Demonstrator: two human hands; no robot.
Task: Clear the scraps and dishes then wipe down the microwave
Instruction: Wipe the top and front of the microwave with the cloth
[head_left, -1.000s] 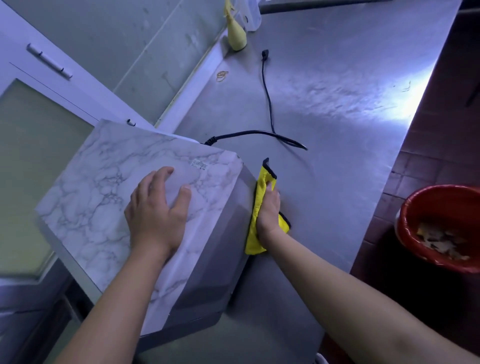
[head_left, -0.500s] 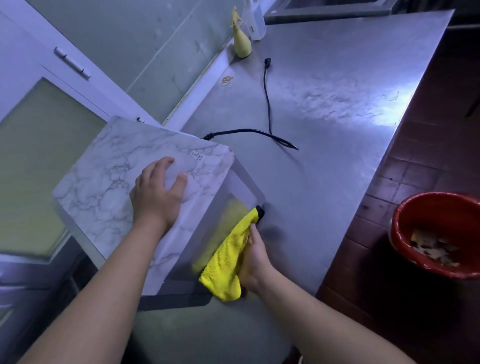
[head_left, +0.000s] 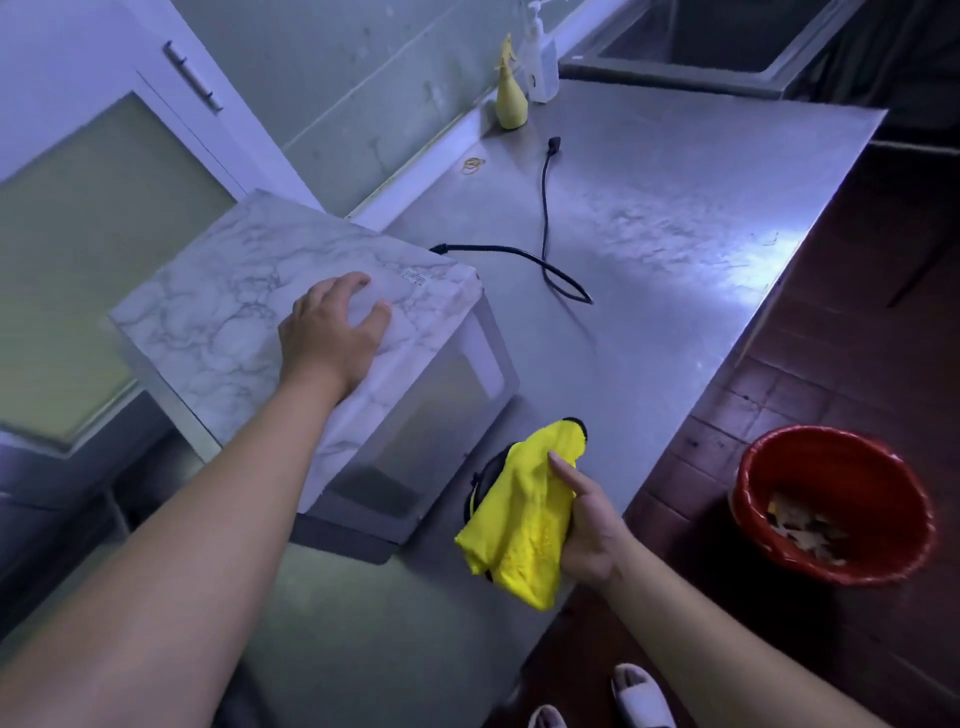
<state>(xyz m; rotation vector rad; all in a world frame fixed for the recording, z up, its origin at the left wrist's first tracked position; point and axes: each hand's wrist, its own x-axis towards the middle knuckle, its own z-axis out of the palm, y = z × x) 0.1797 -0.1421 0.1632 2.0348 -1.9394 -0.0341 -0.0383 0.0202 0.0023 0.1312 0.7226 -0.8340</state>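
Your left hand rests on top of the microwave, fingers spread. Your right hand grips the cloth, clear of the microwave. The microwave sits crooked on the desk; push hard and it could slide.

We log the microwave top as white marble print with grey veining, its front plain pale grey. The cloth we see is bright yellow with black edge trim. Bucket: red, holding tan scraps. Cord: black. Table: dull silver-grey. Floor: dark reddish-brown tiles in a grid. Spray bottle: pale yellow. Slippers: white.
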